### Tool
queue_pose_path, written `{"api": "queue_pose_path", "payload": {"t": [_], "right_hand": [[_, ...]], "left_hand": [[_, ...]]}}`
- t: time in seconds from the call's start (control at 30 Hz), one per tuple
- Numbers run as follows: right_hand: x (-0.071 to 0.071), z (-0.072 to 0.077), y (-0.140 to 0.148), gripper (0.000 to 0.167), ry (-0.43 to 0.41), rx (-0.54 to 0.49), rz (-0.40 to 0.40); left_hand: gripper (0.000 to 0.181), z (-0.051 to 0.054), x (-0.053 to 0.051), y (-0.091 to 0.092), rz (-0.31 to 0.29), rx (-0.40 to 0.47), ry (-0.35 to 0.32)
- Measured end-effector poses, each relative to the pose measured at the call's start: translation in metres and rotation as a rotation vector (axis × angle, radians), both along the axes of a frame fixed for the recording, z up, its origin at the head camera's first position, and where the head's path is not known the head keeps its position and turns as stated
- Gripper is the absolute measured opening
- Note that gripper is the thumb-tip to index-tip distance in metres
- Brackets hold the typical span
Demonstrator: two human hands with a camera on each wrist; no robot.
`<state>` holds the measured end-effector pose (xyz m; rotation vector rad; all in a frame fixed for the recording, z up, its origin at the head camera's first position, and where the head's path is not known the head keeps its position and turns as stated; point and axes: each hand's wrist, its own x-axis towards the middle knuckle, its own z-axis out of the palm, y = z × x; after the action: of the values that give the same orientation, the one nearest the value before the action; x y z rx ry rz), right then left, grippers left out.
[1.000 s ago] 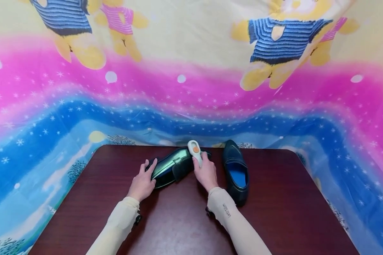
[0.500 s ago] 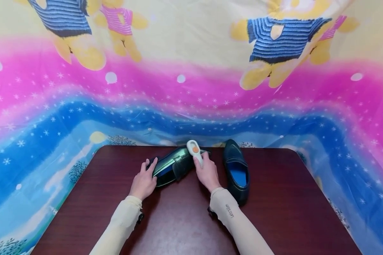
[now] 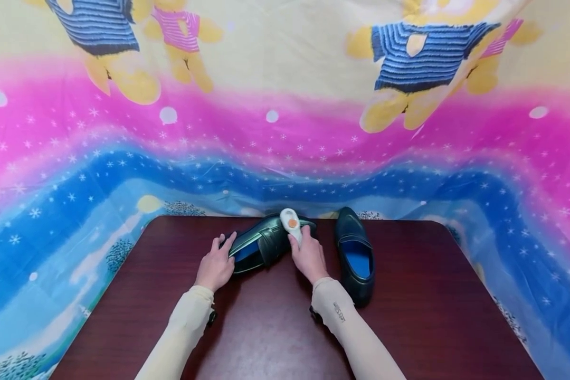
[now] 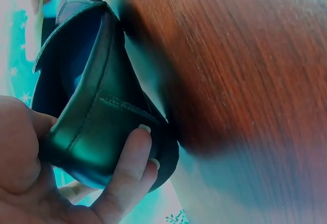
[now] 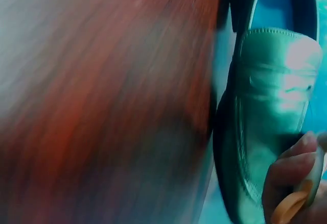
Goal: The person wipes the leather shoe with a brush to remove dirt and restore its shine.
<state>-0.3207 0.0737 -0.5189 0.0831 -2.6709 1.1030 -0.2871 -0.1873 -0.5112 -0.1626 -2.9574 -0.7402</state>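
A dark loafer (image 3: 272, 244) lies slanted at the back middle of the table, blue showing inside its opening. My left hand (image 3: 216, 267) grips its heel end; in the left wrist view the thumb is at the rim and fingers (image 4: 134, 155) press the outer heel. My right hand (image 3: 309, 257) holds a small white tool (image 3: 291, 224) with a rounded end and an orange oval, over the loafer's toe part. In the right wrist view an orange loop (image 5: 291, 207) shows by the curled fingers, beside the vamp. The tool's underside is hidden.
A second dark loafer (image 3: 355, 248) with a blue insole stands right of my right hand, toe toward the back. The dark red-brown wooden table (image 3: 423, 316) ends at a printed cloth backdrop (image 3: 275, 153) with bears and snowflakes.
The held loafer has rolled slightly, so more of its opening and blue inside faces up. My left hand turned with it. The right hand and white tool stay over the toe part.
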Motion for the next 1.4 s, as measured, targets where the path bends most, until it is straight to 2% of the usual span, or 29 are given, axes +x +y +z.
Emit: {"api": "queue_pose_path", "payload": {"t": [0.17,0.27,0.37,0.53,0.7,0.8,1.0,1.2,1.4], "right_hand": [[0.007,-0.003,0.017,0.035,-0.081,-0.053,-0.133],[0.009,-0.003,0.023,0.037,-0.133,-0.084,-0.173],[0.008,-0.001,0.022,0.037,-0.134,-0.121,-0.176],[0.004,0.008,0.007,0.035,-0.044,-0.134,-0.060],[-0.001,0.016,-0.011,0.035,0.034,-0.017,0.105],[-0.003,0.015,-0.014,0.036,0.059,0.050,0.132],[-0.003,0.005,0.000,0.033,0.059,0.067,0.050],[0.003,-0.002,0.020,0.031,-0.056,-0.035,-0.124],[0.008,-0.002,0.025,0.034,-0.158,-0.111,-0.181]], "left_hand": [[0.064,0.000,0.001,-0.002,0.013,-0.003,-0.012],[0.065,0.001,0.002,-0.004,0.011,-0.010,-0.023],[0.065,0.001,0.002,-0.004,0.006,-0.016,-0.023],[0.066,0.000,0.002,-0.002,0.010,-0.016,-0.003],[0.069,-0.003,0.006,0.004,0.015,0.000,0.022],[0.070,-0.005,0.006,0.007,0.011,-0.002,0.031],[0.069,-0.004,0.004,0.009,0.011,-0.011,0.023],[0.069,-0.002,0.003,0.007,-0.011,-0.020,0.002],[0.069,-0.001,0.004,0.007,-0.002,-0.015,-0.006]]}}
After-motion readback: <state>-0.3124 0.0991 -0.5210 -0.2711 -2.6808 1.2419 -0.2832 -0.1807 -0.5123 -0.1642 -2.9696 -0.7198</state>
